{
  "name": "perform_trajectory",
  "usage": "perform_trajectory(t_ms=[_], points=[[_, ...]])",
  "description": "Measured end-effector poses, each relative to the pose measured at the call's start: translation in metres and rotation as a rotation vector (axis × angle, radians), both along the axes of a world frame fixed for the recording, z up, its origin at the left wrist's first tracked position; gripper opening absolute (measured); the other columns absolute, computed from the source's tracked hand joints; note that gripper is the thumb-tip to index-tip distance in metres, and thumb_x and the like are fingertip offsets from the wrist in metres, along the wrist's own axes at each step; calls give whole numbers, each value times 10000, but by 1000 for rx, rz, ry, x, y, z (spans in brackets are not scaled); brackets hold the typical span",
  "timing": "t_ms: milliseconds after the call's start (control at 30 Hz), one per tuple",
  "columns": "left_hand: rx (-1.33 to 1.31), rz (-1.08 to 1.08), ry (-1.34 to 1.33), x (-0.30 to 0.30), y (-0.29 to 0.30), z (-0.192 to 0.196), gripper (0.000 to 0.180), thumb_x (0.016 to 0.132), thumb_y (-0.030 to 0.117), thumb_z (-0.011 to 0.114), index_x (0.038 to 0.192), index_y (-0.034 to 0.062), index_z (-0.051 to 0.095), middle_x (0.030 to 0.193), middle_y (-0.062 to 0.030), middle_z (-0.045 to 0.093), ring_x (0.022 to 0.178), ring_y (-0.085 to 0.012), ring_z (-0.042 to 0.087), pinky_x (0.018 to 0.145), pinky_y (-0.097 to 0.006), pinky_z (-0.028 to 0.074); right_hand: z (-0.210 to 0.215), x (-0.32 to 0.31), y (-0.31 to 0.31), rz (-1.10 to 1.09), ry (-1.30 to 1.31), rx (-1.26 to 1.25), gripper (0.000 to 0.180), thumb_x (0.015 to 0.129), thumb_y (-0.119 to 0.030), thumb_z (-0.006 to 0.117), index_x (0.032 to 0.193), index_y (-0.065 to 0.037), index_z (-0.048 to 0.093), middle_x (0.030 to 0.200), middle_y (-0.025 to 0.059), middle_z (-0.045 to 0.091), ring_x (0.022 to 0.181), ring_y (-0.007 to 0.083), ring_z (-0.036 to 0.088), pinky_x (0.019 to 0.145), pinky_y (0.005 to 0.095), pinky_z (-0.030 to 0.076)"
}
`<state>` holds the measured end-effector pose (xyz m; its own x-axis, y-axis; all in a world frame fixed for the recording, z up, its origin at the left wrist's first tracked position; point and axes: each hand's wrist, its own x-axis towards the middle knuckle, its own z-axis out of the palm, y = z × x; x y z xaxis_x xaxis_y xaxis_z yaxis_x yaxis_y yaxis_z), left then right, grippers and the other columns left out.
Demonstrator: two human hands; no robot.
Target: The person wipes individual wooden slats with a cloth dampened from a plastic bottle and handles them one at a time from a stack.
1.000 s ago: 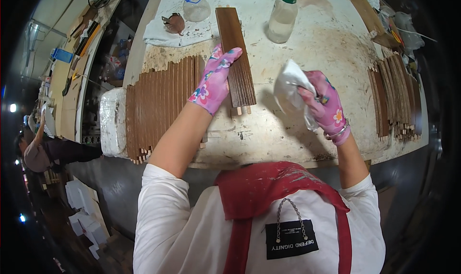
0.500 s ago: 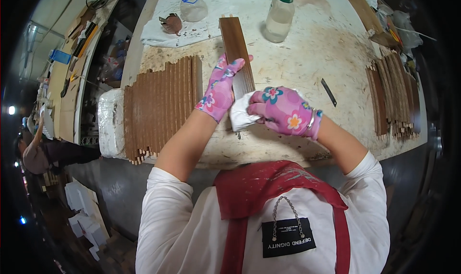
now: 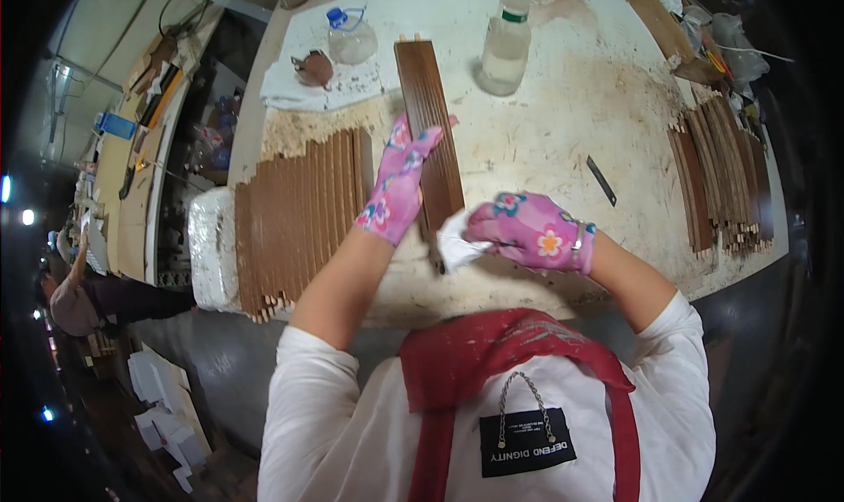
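A brown wooden slat [image 3: 431,106], grooved along its face and with small pale dowels at its far end, is held lengthwise above the table. My left hand [image 3: 400,181], in a pink flowered glove, grips it around the middle, thumb across the face. In a matching glove, my right hand [image 3: 532,231] pinches a crumpled white cloth [image 3: 459,241] against the slat's near end. To the left lies a row of similar brown slats [image 3: 299,216] packed side by side, dowel ends toward me.
More slats [image 3: 723,172] are stacked at the right edge. A clear bottle [image 3: 505,49] and a blue-capped jug [image 3: 352,40] stand at the back, near a brown lump [image 3: 313,69] on white cloth. A dark blade [image 3: 601,180] lies on the table [image 3: 545,141]. A wrapped white block [image 3: 213,249] sits left; another person [image 3: 75,304] is beyond.
My right hand has drawn the white cloth toward me along the slat to its near end. The slat has tilted, showing its grooved face more fully, still in my left hand.
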<state>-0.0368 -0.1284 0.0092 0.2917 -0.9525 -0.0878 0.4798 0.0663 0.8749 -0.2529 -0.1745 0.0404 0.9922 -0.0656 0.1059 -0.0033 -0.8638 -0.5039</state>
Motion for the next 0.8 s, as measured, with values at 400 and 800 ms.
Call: perform_trajectory(t_ms=[400, 800], points=[[50, -165, -185, 2, 38, 33, 542, 854, 152, 646, 1330, 55, 407, 1250, -113, 581, 1160, -160, 494, 1007, -289, 358, -3, -53, -58, -628, -264, 458, 368, 877, -243, 579, 1195, -60, 604, 972, 132, 612, 925, 252, 627, 816, 333, 479], [183, -409, -252, -18, 47, 50, 564, 842, 216, 651, 1316, 1, 431, 1195, -116, 603, 1147, -171, 517, 1017, -309, 364, 68, 32, -84, -459, -95, -611, 281, 891, -159, 509, 1152, -189, 608, 984, 100, 619, 850, 283, 639, 720, 382, 529]])
